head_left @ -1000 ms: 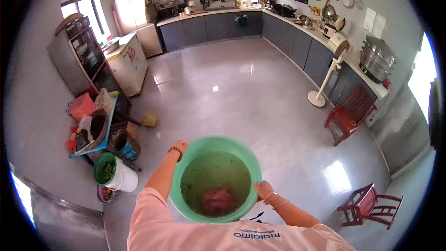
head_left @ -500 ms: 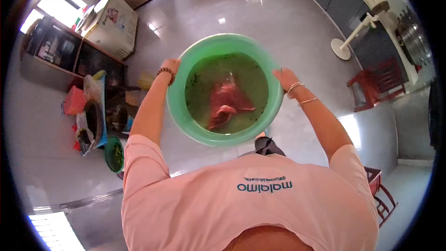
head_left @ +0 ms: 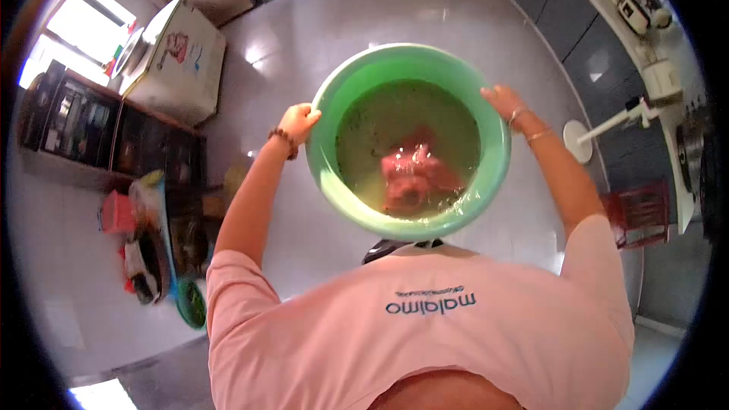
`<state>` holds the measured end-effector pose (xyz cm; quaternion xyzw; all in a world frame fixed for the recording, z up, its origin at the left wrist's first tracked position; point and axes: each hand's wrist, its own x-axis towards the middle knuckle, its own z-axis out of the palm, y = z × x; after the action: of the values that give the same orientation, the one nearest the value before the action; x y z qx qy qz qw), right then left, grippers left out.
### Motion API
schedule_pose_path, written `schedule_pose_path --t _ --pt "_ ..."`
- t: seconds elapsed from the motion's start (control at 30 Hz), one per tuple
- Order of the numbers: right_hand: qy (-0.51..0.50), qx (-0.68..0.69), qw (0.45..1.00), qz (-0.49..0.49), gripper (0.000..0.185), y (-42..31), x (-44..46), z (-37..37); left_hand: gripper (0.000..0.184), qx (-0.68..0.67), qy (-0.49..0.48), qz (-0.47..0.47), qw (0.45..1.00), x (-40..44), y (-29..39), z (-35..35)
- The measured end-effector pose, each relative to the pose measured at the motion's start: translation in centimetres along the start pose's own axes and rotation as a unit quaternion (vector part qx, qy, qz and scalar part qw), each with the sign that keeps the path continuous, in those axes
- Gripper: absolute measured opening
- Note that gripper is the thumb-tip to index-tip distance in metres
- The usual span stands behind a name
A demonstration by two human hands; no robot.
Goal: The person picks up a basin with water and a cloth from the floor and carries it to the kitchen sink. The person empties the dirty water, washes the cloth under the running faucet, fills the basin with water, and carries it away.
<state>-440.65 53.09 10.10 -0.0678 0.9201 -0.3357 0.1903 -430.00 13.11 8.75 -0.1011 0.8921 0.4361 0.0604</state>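
A large green basin [head_left: 328, 175] is held up in front of my chest, above the floor. Murky water with dark specks fills part of it, and a reddish-pink piece [head_left: 410, 175] lies in the water, too unclear to name. My left hand [head_left: 298, 123], with a beaded bracelet at the wrist, is closed on the basin's left rim. On the upper right rim, my right hand [head_left: 505, 103], wearing thin bangles, grips the edge. The fingers of both hands are partly hidden by the rim.
A white chest freezer [head_left: 178, 61] and a dark cabinet [head_left: 83, 121] stand on the left. Below them are a pink container [head_left: 118, 212] and a green bucket [head_left: 191, 304]. On the right are a white stand fan [head_left: 579, 142], a red chair [head_left: 642, 212] and a counter [head_left: 604, 19].
The view has tilted down and turned. The basin appears higher in view and farther right than before, still in both hands. The reddish piece has shifted in the water.
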Motion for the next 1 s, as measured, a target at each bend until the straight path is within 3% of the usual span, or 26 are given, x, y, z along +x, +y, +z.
schedule_pose_path --t 0.1,0.17,0.23,0.3,0.37,0.43,0.5,0.63,0.73,0.83,0.9,0.97,1.0 --pt "0.083 -0.086 0.993 -0.014 0.050 2.8 7.6 -2.7 0.023 -0.077 -0.029 0.003 0.997 7.3 3.3 0.0" --pt "0.076 -0.012 0.997 0.006 0.051 3.5 12.2 -5.1 0.023 -0.054 -0.028 0.075 0.995 13.9 4.3 0.1" --pt "0.108 -0.082 0.991 -0.005 0.048 4.9 17.4 -6.8 0.024 -0.096 -0.050 -0.023 0.994 18.7 7.1 0.1" --pt "0.072 -0.036 0.997 0.014 0.051 0.9 16.5 -7.9 0.024 -0.089 -0.063 0.021 0.994 20.8 6.3 -0.7" --pt "0.081 -0.062 0.995 0.010 0.051 2.0 23.1 -10.3 0.025 -0.146 -0.082 -0.011 0.986 25.7 7.3 0.2" --pt "0.072 -0.084 0.994 0.014 0.051 3.3 28.2 -11.9 0.026 -0.099 -0.086 -0.023 0.991 30.6 7.8 0.7" --pt "0.051 -0.073 0.996 -0.020 0.052 1.9 32.0 -13.1 0.027 -0.100 -0.084 0.010 0.991 34.6 7.1 0.1" --pt "0.109 -0.150 0.983 -0.010 0.053 1.2 43.9 -17.5 0.027 -0.165 -0.044 0.003 0.985 44.7 8.8 -0.2" --pt "0.088 -0.101 0.991 -0.023 0.058 0.0 49.6 -19.4 0.030 -0.173 -0.076 -0.034 0.981 48.7 11.6 -2.2" --pt "0.133 -0.182 0.974 -0.014 0.061 -0.5 57.0 -21.2 0.031 -0.222 -0.087 -0.041 0.970 56.1 12.7 -3.6" --pt "0.069 -0.061 0.995 0.043 0.062 -1.0 60.8 -22.9 0.032 -0.220 -0.109 -0.021 0.969 61.6 13.7 -4.6" --pt "0.105 -0.123 0.986 0.032 0.061 0.1 65.9 -24.0 0.031 -0.083 -0.111 0.003 0.990 66.9 15.4 -5.8" --pt "0.132 -0.172 0.976 0.026 0.059 0.5 68.0 -24.8 0.031 -0.149 -0.137 -0.028 0.979 70.3 15.0 -5.8"
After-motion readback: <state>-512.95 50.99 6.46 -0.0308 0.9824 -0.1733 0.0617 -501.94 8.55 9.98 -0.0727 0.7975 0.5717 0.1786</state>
